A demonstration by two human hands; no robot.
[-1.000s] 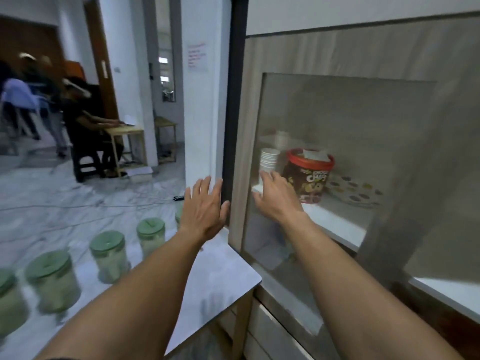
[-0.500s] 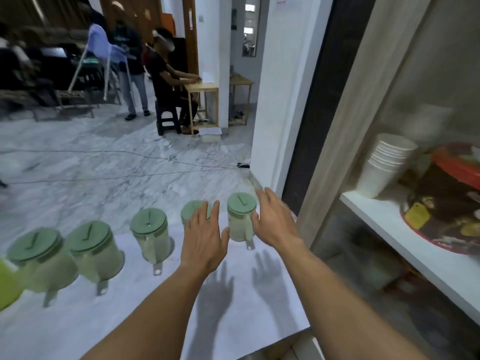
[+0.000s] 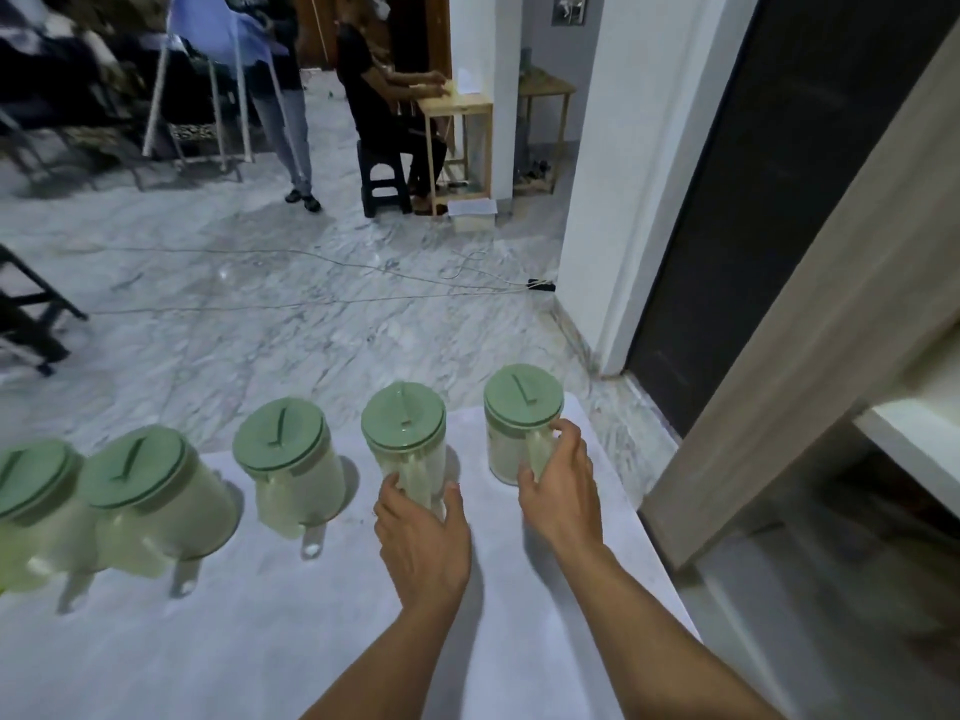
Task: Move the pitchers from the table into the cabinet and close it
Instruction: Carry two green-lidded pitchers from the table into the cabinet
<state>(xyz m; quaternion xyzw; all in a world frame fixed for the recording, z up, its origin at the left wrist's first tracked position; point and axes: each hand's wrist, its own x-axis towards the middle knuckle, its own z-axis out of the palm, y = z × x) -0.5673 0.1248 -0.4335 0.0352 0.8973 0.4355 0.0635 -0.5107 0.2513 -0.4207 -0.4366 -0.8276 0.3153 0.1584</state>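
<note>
Several clear pitchers with green lids stand in a row on the white table [image 3: 291,641]. My right hand [image 3: 558,493] is wrapped around the handle of the rightmost pitcher [image 3: 519,423]. My left hand [image 3: 423,537] grips the handle of the second pitcher from the right [image 3: 405,439]. Both pitchers still stand on the table. Other pitchers stand further left: a middle pitcher [image 3: 288,459], a left pitcher [image 3: 150,491] and a pitcher cut off at the frame's left edge [image 3: 31,496]. The cabinet's open door [image 3: 810,324] and a white shelf [image 3: 914,439] are at the right.
The table's right edge runs close to the cabinet door. Beyond the table is marble floor with cables [image 3: 311,283]. A person sits on a stool at a small wooden desk [image 3: 457,122] and another stands beside a chair [image 3: 208,59] in the background.
My view swung from the cabinet down to the table. Both hands moved forward from open above the table and closed on the handles of the two rightmost pitchers.
</note>
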